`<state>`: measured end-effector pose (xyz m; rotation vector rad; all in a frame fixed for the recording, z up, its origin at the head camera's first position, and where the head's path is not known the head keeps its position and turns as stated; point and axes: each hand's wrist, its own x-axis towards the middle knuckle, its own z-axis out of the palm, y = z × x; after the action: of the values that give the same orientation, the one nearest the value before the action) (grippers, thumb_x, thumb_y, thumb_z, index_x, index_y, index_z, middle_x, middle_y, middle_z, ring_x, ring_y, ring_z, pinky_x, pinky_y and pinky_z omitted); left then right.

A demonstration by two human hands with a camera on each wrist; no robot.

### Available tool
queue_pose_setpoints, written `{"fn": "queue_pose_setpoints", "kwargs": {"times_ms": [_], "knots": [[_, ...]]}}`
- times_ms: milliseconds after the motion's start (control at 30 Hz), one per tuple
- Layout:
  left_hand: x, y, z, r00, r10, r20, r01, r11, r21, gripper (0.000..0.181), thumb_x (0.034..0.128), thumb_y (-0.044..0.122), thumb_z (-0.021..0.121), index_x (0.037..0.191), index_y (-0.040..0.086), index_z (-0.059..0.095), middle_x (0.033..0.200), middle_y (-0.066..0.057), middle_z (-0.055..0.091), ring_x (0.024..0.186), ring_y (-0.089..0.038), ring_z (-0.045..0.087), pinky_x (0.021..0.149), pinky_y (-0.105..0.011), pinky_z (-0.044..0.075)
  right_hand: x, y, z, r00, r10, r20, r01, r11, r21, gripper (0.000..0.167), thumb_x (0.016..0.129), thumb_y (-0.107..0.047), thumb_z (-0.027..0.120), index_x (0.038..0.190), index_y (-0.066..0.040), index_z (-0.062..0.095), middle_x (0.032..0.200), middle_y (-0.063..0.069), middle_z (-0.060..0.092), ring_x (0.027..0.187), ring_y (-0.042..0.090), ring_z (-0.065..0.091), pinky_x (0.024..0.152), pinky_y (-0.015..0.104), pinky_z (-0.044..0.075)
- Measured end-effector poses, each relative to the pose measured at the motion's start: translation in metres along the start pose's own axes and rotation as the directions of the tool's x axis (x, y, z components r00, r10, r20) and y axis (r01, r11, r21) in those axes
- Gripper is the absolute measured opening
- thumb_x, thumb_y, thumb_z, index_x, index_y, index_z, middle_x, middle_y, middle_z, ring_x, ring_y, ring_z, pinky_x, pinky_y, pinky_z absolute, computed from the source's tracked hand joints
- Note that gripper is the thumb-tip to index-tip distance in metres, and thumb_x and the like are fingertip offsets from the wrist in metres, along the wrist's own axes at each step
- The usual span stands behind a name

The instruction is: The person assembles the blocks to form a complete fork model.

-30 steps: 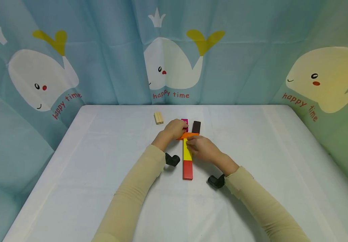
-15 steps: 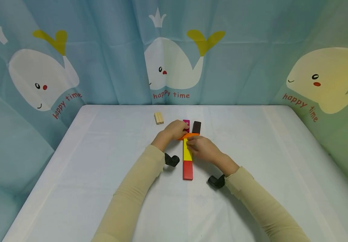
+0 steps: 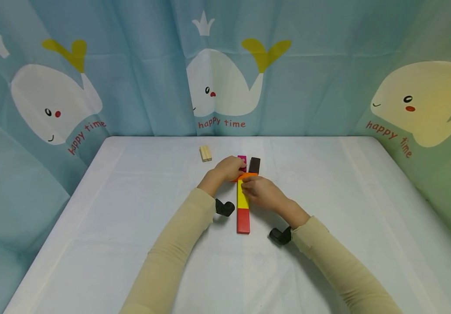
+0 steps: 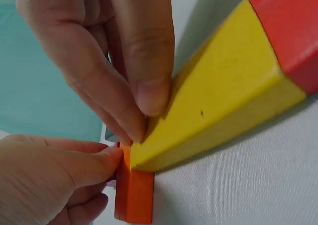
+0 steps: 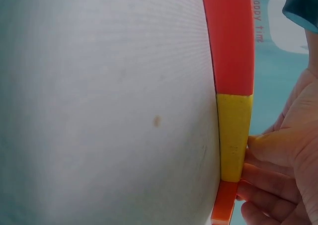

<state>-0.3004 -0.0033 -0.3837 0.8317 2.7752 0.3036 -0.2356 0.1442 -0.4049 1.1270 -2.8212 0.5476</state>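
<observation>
Magenta block (image 3: pixel 243 158) stands behind the left half of the orange block (image 3: pixel 252 174); my left hand (image 3: pixel 226 167) pinches it, covering part of it. My right hand (image 3: pixel 264 192) holds the far end of the yellow block (image 3: pixel 242 199), thumb and fingertips on it close to the orange block. In the left wrist view, the yellow block (image 4: pixel 213 93) meets the orange block (image 4: pixel 139 197). A red block (image 3: pixel 243 221) continues the line at the yellow block's near end. Behind the orange block's right half is a dark brown block (image 3: pixel 254 165), a gap from the magenta one.
A pale wooden block (image 3: pixel 206 153) lies apart at the far left of the group. White cloth (image 3: pixel 131 218) covers the table. A blue curtain with whales (image 3: pixel 151 87) hangs along its back. Each wrist carries a black camera mount (image 3: pixel 279 236).
My left hand and the magenta block have shifted slightly to the right, nearer the dark brown block. The right hand and the yellow block look unmoved.
</observation>
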Motion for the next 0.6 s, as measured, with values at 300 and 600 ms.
{"fn": "queue_pose_setpoints", "kwargs": {"times_ms": [300,600], "knots": [[0.0022,0.0014,0.0022,1.0,0.0,-0.002,0.0,1.0,-0.001,0.019,0.094,0.016,0.053,0.103,0.008,0.068,0.087,-0.004,0.061,0.082,-0.019,0.051,0.082,-0.026,0.043,-0.0002,-0.0004,-0.0002,1.0,0.019,0.01,-0.019,1.0,0.012,0.023,0.084,-0.007,0.065,0.104,0.005,0.067,0.108,0.017,0.063,0.103,0.03,0.058,0.09,0.041,0.044],[0.0002,0.0027,0.0005,1.0,0.003,0.014,-0.003,1.0,0.013,0.016,0.0938,0.016,0.053,0.093,0.008,0.067,0.081,-0.003,0.059,0.078,-0.019,0.051,0.078,-0.025,0.044,-0.0003,-0.0015,-0.0003,1.0,0.023,0.008,-0.023,1.0,0.016,0.023,0.084,-0.007,0.066,0.103,0.005,0.068,0.107,0.017,0.063,0.102,0.029,0.058,0.09,0.041,0.045]]}}
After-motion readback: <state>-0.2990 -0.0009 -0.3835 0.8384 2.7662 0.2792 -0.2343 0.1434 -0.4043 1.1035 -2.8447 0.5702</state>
